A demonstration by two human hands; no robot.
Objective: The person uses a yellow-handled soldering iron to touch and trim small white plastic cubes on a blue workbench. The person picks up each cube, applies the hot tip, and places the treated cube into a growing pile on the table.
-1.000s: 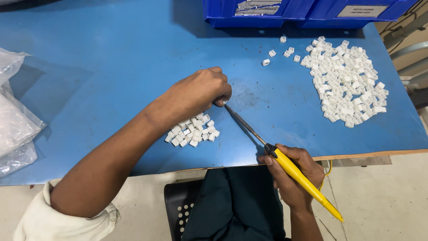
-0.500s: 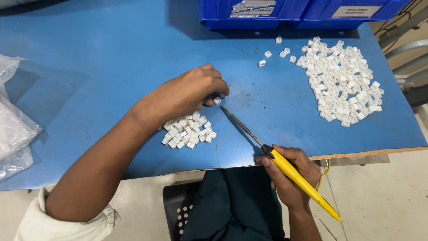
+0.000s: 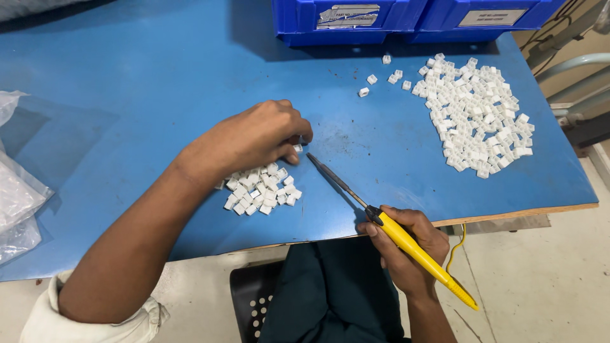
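Note:
My left hand (image 3: 254,138) rests knuckles-up on the blue table (image 3: 146,82), fingers curled over a small white plastic piece (image 3: 297,148) at the top of a small heap of white pieces (image 3: 260,188). My right hand (image 3: 406,244) is at the table's front edge, gripping a yellow-handled tool (image 3: 416,253). The tool's thin metal tip (image 3: 312,157) points up-left and ends just right of the left fingertips, slightly apart from the piece.
A large pile of the same white pieces (image 3: 476,114) lies at the right of the table, with a few strays (image 3: 372,79) beside it. Blue bins (image 3: 406,19) stand along the back edge. Clear plastic bags (image 3: 16,197) lie at the left edge.
The left hand has drawn slightly left, away from the tool tip. The tool's tip, earlier under the fingers, now lies in the open beside them.

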